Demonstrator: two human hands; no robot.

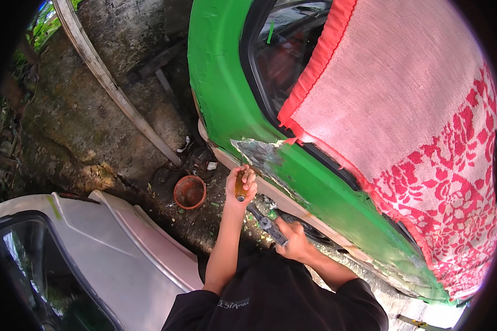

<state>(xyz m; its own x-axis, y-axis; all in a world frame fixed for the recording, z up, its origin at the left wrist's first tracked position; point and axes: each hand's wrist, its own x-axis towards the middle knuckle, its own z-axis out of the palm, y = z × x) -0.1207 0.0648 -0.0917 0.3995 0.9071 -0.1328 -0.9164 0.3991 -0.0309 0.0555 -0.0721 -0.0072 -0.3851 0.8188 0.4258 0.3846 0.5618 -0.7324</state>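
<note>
A tool with an amber-brown handle (pixel 241 187) and a metal-capped butt is wrapped in my closed left hand (pixel 243 181); its working end is hidden behind the fingers. Just beyond that hand lies a bare grey patch (pixel 259 153) with ragged, flaking edges on the green car body (pixel 221 118). To the right and nearer, my right hand (pixel 295 241) is closed around a dark, worn metal hammer (pixel 268 223). The hammer's head is close to the butt of the amber handle, and I cannot tell whether they touch.
A pink and red floral towel (pixel 397 99) covers the green car's roof and part of its window. A terracotta pot (pixel 190 192) stands on the littered ground. At lower left is a white car (pixel 105 231); a long pale curved strip (pixel 107 80) leans at upper left.
</note>
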